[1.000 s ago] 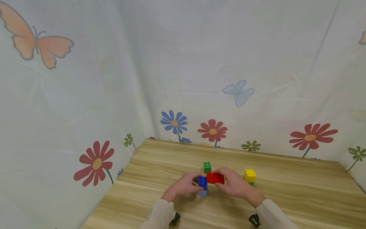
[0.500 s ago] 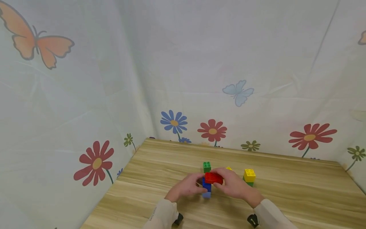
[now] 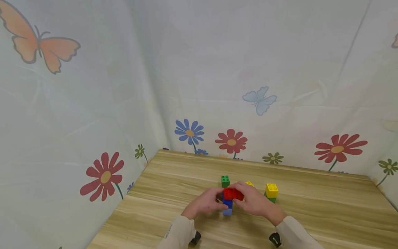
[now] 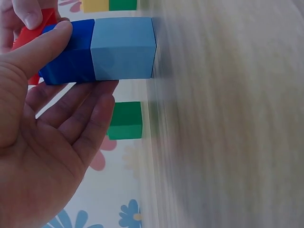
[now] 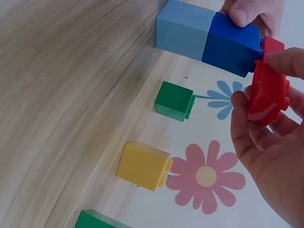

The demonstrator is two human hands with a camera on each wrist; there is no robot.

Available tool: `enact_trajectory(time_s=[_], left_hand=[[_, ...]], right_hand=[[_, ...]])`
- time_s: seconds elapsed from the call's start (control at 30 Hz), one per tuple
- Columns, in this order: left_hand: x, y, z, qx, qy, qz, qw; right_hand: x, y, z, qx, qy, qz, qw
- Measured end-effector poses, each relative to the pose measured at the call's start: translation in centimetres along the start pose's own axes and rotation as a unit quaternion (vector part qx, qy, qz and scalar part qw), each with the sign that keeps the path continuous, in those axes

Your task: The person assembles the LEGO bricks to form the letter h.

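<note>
A dark blue brick (image 5: 232,45) stands stacked on a light blue brick (image 5: 184,31), which rests on the wooden table. My left hand (image 3: 206,201) holds the dark blue brick between thumb and fingers. Over its studs lies one end of a long red brick (image 5: 268,88), pinched by my right hand (image 3: 256,202). In the right wrist view some blue studs show beside the red brick; whether the two are pressed together I cannot tell. The red brick's other end juts out to the right over the table.
Behind the hands a green brick (image 3: 225,181) stands on the table. A yellow brick (image 5: 144,165) is partly hidden behind my right hand in the head view. Farther right is a yellow brick on a green one (image 3: 272,192). A flowered cloth (image 3: 199,69) hangs behind the table.
My left hand and the blue stack have shifted right. The red brick, formerly beside the dark blue brick, now lies over its top. My right hand has kept its hold with little movement.
</note>
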State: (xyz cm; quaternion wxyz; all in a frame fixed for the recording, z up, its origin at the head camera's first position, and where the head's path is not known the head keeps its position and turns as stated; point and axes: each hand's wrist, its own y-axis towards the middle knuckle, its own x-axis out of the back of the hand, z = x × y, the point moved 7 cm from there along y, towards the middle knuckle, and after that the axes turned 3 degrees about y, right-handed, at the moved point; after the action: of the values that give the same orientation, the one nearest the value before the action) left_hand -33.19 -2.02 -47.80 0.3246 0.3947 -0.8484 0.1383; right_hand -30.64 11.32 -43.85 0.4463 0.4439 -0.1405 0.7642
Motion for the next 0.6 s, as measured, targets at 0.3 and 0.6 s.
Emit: enact_trajectory(time_s=[0.3, 0.6], left_hand=[[-0.16, 0.2, 0.24, 0.006, 0.001, -0.008, 1.0], [-0.45, 0.37, 0.33, 0.009, 0.011, -0.02, 0.9997]], right_hand=[[-0.22, 0.08, -0.11, -0.009, -0.007, 0.013, 0.9999], [-0.12, 0.13, 0.05, -0.015, -0.018, 0.007, 0.9997]])
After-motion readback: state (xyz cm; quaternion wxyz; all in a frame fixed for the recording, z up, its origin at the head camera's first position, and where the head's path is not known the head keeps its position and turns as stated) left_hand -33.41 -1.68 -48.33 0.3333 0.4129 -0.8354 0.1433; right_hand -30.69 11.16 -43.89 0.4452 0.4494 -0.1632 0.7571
